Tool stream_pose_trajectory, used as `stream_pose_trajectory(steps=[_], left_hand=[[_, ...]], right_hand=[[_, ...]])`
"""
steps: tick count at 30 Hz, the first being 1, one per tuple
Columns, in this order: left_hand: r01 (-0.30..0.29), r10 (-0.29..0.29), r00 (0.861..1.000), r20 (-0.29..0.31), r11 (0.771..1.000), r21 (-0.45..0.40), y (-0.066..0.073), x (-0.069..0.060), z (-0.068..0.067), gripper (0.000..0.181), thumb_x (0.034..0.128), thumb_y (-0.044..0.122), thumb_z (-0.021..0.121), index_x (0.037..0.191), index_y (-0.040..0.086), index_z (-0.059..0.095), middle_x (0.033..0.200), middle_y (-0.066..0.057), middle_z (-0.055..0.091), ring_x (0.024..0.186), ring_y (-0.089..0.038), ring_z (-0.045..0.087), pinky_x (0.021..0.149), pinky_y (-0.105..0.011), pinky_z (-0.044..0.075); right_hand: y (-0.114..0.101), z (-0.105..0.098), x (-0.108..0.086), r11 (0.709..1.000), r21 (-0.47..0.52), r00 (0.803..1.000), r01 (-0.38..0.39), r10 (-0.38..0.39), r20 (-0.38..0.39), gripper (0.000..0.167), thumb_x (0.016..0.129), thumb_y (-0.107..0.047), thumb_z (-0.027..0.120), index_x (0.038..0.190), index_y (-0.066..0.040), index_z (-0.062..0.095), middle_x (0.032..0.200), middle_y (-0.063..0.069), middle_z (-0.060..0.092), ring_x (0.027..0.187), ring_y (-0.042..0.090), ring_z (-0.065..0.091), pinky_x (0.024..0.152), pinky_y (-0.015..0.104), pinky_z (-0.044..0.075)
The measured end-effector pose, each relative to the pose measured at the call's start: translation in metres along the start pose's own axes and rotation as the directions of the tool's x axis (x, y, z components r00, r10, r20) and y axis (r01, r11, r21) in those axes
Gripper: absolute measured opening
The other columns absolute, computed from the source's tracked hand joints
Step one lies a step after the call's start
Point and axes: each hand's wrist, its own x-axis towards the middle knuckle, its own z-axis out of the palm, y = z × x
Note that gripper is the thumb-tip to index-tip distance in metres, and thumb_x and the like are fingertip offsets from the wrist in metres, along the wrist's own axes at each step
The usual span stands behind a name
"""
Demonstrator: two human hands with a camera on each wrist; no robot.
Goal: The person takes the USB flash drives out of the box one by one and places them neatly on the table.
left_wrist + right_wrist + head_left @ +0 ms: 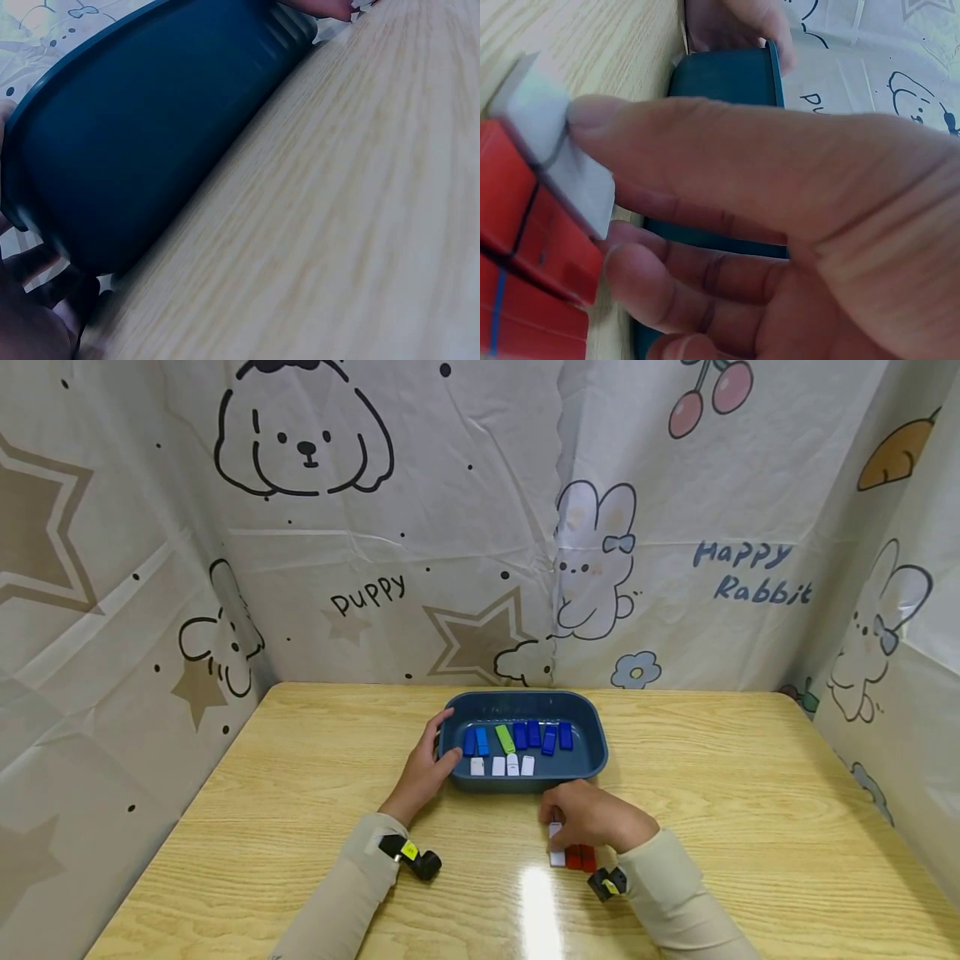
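On the near side of the tub, a little right of its middle, my right hand pinches a white piece between thumb and fingers, the thumb tip at its edge. What counts here, as I judge it, is direction: the tub lies ahead of the piece, just past my knuckles, and the piece's long axis points toward the tub's near wall, crossing the tub's own left-to-right length. My right hand is the nearer to the piece by far. I cannot tell whether the piece rests on the surface or is lifted off it. Just to its right, also on the tub's near side, sit two red pieces, side by side.

At the tub's left end my left hand grips it, thumb over the rim, fingers round the outside. Inside the tub, by the near wall, is a row of four white blocks; beyond them come two bright blue blocks, a slanted lime green block and four deep blue blocks.

The wood-grained surface spreads to both sides of the tub and ends behind it, where a creased, pale curtain with cartoon prints hangs.
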Motion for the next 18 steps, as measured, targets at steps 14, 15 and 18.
stream_pose_trajectory(steps=[14,15,18], left_hand=[[0.002,-0.002,1.000,-0.005,1.000,-0.009,0.0006,0.0001,0.0003,0.062,0.0962,0.011,0.052,0.152,0.014,0.025,0.157,-0.016,0.020,0.140,-0.039,0.028,0.111,-0.049,0.028],[0.003,-0.003,1.000,-0.005,1.000,-0.009,0.0008,0.0001,0.0003,0.062,0.0962,0.011,0.053,0.152,0.014,0.026,0.157,-0.016,0.020,0.140,-0.039,0.028,0.111,-0.048,0.028],[0.004,-0.004,1.000,-0.004,1.000,-0.013,0.0011,0.0000,0.0002,0.062,0.0962,0.011,0.052,0.152,0.014,0.026,0.157,-0.016,0.020,0.140,-0.038,0.028,0.111,-0.048,0.028]], right_hand=[[-0.0027,0.0002,-0.0017,1.000,0.001,1.000,-0.014,0.014,0.009,0.027,0.069,-0.015,0.085,0.089,-0.013,0.066,0.081,0.000,0.057,0.074,0.016,0.049,0.066,0.033,0.043],[-0.0029,0.0003,-0.0017,1.000,0.002,1.000,-0.016,0.016,0.009,0.027,0.069,-0.014,0.085,0.089,-0.013,0.066,0.081,0.000,0.057,0.074,0.016,0.049,0.066,0.034,0.043],[-0.0027,0.0006,-0.0013,1.000,0.006,1.000,-0.016,0.016,0.010,0.027,0.069,-0.013,0.085,0.088,-0.013,0.066,0.081,0.001,0.057,0.074,0.016,0.049,0.066,0.034,0.044]])
